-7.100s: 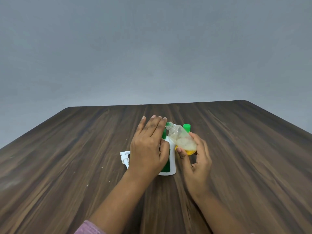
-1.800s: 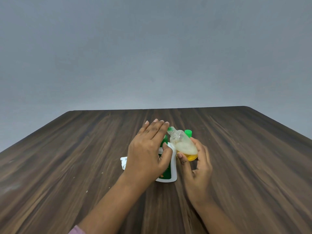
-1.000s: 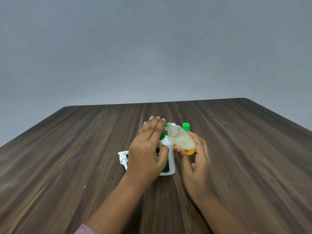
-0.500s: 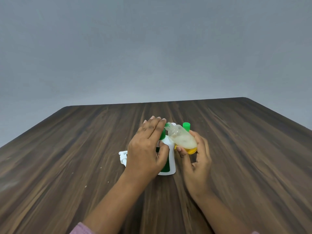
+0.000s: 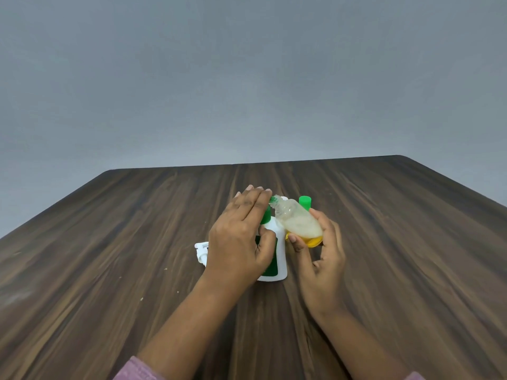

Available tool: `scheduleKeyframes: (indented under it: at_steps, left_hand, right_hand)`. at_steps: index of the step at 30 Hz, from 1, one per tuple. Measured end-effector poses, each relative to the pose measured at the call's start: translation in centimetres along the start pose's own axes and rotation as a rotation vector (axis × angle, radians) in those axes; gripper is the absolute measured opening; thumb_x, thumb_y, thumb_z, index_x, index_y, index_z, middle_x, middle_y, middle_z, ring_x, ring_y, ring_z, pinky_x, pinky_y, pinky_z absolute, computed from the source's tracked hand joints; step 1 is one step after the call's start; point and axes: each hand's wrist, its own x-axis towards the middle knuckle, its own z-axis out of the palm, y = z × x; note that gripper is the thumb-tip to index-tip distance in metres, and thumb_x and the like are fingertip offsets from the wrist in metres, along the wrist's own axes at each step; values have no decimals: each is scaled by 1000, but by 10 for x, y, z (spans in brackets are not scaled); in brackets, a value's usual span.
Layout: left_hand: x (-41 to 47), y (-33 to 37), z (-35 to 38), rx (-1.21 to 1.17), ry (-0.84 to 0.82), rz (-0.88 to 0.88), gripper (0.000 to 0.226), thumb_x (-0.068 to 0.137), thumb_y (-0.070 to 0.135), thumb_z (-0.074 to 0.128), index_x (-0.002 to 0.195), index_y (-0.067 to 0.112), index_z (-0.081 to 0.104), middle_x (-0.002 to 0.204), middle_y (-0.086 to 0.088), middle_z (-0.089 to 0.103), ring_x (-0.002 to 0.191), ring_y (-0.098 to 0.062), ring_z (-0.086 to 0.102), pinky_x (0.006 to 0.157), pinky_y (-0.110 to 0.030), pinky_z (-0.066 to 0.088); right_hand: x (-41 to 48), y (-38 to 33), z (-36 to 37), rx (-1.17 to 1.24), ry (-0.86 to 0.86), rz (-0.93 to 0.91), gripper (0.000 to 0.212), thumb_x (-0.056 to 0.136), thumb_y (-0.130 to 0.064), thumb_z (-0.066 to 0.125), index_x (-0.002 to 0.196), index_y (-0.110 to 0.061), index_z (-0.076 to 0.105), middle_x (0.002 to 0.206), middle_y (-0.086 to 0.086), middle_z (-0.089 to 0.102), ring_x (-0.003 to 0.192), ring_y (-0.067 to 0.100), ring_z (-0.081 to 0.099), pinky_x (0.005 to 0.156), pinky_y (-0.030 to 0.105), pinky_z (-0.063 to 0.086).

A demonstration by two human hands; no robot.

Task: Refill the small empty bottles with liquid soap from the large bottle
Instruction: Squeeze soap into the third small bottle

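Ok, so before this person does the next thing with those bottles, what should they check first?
1. White bottle upright on the table, held by the left hand: ok.
2. Small clear bottle gripped in the right hand, tilted: ok.
3. Its mouth lined up with the white bottle's opening: cannot tell, the left hand's fingers hide it.
4. Pump head off, lying left of the white bottle: ok.
5. Green cap close behind: ok.
6. Table free of spills: cannot tell, a few pale specks show.
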Motion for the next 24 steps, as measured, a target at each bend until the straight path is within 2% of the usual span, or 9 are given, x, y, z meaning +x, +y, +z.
scheduleKeyframes:
  at_steps: [4,7,12,18,24]
  left_hand:
    - [-2,3,-1,-2,1,0,53,78,18,43,125,3,60,129,-9,61,127,-20,49,109,-23,31]
    - [5,6,-7,18,2,8,51,79,21,42,123,5,62,126,-8,63,123,-20,53,105,-26,37]
    - [10,6,-8,42,-3,25,50,80,22,41,121,5,64,123,-9,64,121,-22,56,103,-33,41]
    - [-2,1,5,-40,21,-25,50,80,16,39,122,4,63,125,-8,63,125,-21,52,106,-30,37]
    - [9,4,-7,23,-3,26,50,80,18,40,123,5,63,125,-8,63,123,-21,54,101,-31,43]
  right_hand:
    - [-1,-2,-2,11,1,-3,45,89,-20,63,128,0,52,119,7,55,107,9,57,80,10,48]
    - [0,-4,1,27,2,4,50,89,-30,59,129,-2,52,119,5,55,107,11,58,79,12,49]
    - [1,-1,3,41,13,8,48,89,-27,61,130,-3,51,120,5,55,108,14,59,79,17,52]
    - [-1,0,-2,-16,3,4,43,89,-18,63,127,0,53,117,8,56,105,7,56,78,8,45]
    - [0,-4,4,19,5,7,50,89,-31,57,128,0,52,118,7,56,106,8,57,79,9,47]
